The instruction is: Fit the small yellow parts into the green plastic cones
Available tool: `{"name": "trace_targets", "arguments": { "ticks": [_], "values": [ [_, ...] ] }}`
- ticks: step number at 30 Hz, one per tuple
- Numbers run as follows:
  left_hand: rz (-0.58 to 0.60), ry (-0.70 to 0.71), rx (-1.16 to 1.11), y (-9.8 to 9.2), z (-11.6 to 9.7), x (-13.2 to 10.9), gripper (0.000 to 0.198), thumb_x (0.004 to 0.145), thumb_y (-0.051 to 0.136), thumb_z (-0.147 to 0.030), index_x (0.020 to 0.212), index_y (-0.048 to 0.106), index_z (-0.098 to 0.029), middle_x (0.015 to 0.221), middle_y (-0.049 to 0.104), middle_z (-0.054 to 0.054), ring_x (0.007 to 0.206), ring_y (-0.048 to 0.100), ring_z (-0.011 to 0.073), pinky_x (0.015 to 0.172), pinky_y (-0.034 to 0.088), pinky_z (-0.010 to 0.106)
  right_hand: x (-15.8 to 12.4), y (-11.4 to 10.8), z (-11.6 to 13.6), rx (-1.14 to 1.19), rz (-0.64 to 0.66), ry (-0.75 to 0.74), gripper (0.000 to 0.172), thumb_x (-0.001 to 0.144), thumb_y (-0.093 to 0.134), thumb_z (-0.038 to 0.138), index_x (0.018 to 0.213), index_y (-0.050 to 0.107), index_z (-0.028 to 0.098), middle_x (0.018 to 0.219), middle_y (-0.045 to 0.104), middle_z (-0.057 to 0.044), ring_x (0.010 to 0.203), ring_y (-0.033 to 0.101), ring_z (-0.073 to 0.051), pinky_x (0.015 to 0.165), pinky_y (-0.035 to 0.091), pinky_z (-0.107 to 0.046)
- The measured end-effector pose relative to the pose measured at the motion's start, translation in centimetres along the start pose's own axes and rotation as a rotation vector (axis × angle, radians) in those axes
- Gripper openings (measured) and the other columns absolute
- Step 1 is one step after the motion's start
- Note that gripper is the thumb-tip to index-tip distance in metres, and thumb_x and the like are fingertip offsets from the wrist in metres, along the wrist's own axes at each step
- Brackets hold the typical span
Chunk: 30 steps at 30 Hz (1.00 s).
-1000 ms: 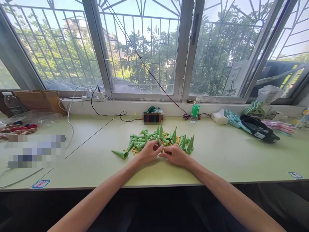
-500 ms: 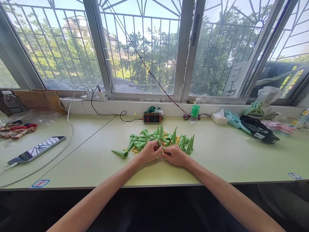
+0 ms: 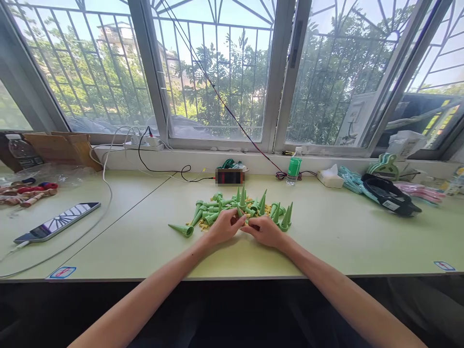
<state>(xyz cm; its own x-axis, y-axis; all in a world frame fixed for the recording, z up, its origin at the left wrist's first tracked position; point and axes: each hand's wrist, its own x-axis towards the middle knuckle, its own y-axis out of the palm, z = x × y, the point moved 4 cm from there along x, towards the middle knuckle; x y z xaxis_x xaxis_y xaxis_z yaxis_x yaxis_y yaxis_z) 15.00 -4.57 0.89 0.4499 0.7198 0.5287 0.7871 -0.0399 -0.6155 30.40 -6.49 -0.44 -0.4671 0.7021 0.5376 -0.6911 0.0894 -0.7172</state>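
My left hand (image 3: 224,226) is closed around a green plastic watering spike (image 3: 239,211), whose tip pokes up beyond the fingers. Right beside it, my right hand (image 3: 266,231) is pinched closed at the spike's lower end; what sits between its fingertips is too small and covered to make out. Behind both hands lies a pile of green spikes (image 3: 210,212) mixed with small yellow pieces (image 3: 203,225). One loose spike (image 3: 181,229) rests on its side at the pile's left. Several upright spikes (image 3: 286,218) stand at the right end.
A phone (image 3: 58,222) with a white cable lies on the table (image 3: 344,241) at left. Along the back are a power strip (image 3: 145,142), a blurred-out device (image 3: 229,177), a green-labelled bottle (image 3: 293,166), a tissue box (image 3: 330,178) and a black strapped item (image 3: 391,195).
Both hands stay together in front of the pile, with only a slight shift of the fingers. The whole view has moved a little. The pile looks the same.
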Motion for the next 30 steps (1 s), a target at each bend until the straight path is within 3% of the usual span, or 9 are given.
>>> {"name": "trace_targets", "arguments": {
  "ticks": [5,15,23,30],
  "values": [
    [-0.077,-0.003,0.028,-0.41,-0.16,0.17,0.044,0.098,0.041,-0.043,0.061,0.042,-0.018,0.049,0.041,-0.004,0.047,0.034,0.0086,0.051,0.029,0.025,0.05,-0.23,-0.05,-0.027,-0.017,0.01,0.05,0.095,0.051,0.045,0.054,0.042,0.018,0.05,0.031,0.006,0.051,0.023,-0.009,0.052,0.025,-0.024],
    [-0.027,-0.057,-0.059,-0.56,-0.77,-0.03,0.045,0.101,0.033,-0.043,0.065,0.046,-0.018,0.049,0.047,-0.003,0.048,0.044,0.0108,0.057,0.038,0.026,0.01,-0.06,0.38,-0.008,-0.046,-0.005,0.051,0.096,0.047,0.044,0.053,0.039,0.018,0.049,0.033,0.006,0.049,0.027,-0.008,0.053,0.025,-0.024],
    [-0.02,-0.043,-0.067,-0.52,-0.77,-0.01,0.043,0.1,0.034,-0.042,0.067,0.049,-0.019,0.048,0.049,-0.002,0.049,0.044,0.0112,0.056,0.038,0.027,-0.01,-0.22,0.85,-0.035,-0.033,-0.011,0.052,0.098,0.045,0.044,0.052,0.041,0.018,0.048,0.033,0.005,0.049,0.024,-0.009,0.052,0.025,-0.025],
    [-0.019,-0.045,-0.055,-0.53,-0.76,-0.05,0.045,0.099,0.038,-0.044,0.062,0.042,-0.019,0.047,0.046,-0.004,0.046,0.039,0.0094,0.052,0.035,0.025,0.01,-0.17,0.91,-0.031,-0.03,-0.006,0.054,0.098,0.044,0.046,0.052,0.041,0.018,0.048,0.033,0.005,0.049,0.024,-0.009,0.052,0.025,-0.025]
  ]
}}
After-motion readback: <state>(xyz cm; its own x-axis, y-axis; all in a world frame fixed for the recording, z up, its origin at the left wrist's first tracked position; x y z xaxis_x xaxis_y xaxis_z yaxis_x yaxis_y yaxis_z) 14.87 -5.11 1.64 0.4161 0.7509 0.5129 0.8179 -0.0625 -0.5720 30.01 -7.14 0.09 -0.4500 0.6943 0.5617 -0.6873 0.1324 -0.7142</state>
